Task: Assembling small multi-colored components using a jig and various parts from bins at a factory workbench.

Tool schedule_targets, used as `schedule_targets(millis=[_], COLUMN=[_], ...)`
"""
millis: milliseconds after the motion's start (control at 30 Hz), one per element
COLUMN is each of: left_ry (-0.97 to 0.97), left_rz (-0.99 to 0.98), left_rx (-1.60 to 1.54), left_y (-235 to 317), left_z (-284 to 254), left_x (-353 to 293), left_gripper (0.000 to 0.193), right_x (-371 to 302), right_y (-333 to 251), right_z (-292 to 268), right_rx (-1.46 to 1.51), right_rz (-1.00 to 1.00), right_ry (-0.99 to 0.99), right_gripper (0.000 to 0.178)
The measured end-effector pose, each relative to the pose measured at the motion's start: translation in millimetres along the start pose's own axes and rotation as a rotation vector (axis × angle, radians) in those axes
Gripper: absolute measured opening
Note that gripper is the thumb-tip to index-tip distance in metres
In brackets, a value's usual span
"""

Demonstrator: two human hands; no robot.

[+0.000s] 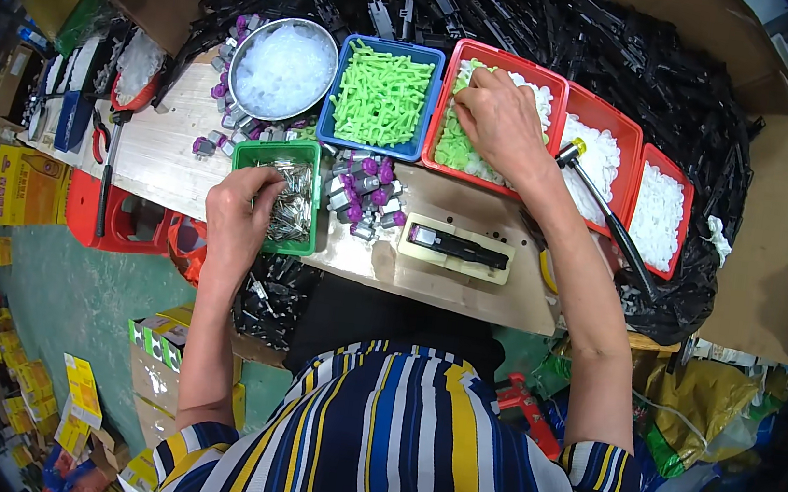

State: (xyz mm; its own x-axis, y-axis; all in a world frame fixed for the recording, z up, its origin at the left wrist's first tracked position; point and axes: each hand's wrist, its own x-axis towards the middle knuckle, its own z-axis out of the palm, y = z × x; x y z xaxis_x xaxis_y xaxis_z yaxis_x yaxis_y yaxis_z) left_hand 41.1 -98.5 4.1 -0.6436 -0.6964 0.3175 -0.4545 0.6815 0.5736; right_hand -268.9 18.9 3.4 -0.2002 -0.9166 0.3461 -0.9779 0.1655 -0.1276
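My left hand (240, 211) is at the left side of a green bin (311, 234) of thin metal pieces (294, 204), thumb and fingers pinched over them. Whatever the pinch holds is too small to make out. My right hand (503, 121) reaches into a red bin (559, 90) of small light-green and white plastic parts (455, 136). Its fingers are bent together among the parts, and their tips are partly hidden. Between my arms, a black plastic toy-gun-like part (460, 247) lies in a cream holder (416, 252) on the table.
A blue bin (326, 129) of green sticks and a metal bowl (327, 93) of clear pieces stand behind. Purple-and-grey parts (362, 189) lie loose. Two red bins (637, 128) of white parts, a yellow-tipped hammer (621, 231) and heaped black parts (498, 15) are on the right and behind.
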Motion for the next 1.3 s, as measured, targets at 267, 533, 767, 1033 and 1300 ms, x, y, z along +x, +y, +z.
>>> schedule_targets(millis=[267, 533, 767, 1033, 1300], left_ry=[0.058, 0.016, -0.167, -0.204, -0.222], left_rz=[-0.009, -0.191, -0.430, -0.453, -0.453], left_rx=[-0.011, -0.607, -1.201, -1.180, -1.193], left_y=[4.5, 55.5, 103.1, 111.2, 112.0], left_z=[-5.9, 17.8, 58.8, 66.5, 66.7], left_x=[-1.6, -13.3, -21.9, -22.1, -23.3], left_gripper=[0.009, 0.018, 0.019, 0.015, 0.013], right_x=[0.6, -35.0, -77.1, -91.6, -92.8], right_y=[0.0, -39.8, -76.8, -73.4, -76.8], right_z=[-2.9, -29.3, -39.2, -38.2, -34.9], right_rx=[-0.062, 0.475, 0.635, 0.568, 0.500], right_rz=[-0.018, 0.097, 0.206, 0.165, 0.148], right_ry=[-0.002, 0.240, 0.232, 0.301, 0.335], right_gripper=[0.009, 0.005, 0.012, 0.015, 0.017])
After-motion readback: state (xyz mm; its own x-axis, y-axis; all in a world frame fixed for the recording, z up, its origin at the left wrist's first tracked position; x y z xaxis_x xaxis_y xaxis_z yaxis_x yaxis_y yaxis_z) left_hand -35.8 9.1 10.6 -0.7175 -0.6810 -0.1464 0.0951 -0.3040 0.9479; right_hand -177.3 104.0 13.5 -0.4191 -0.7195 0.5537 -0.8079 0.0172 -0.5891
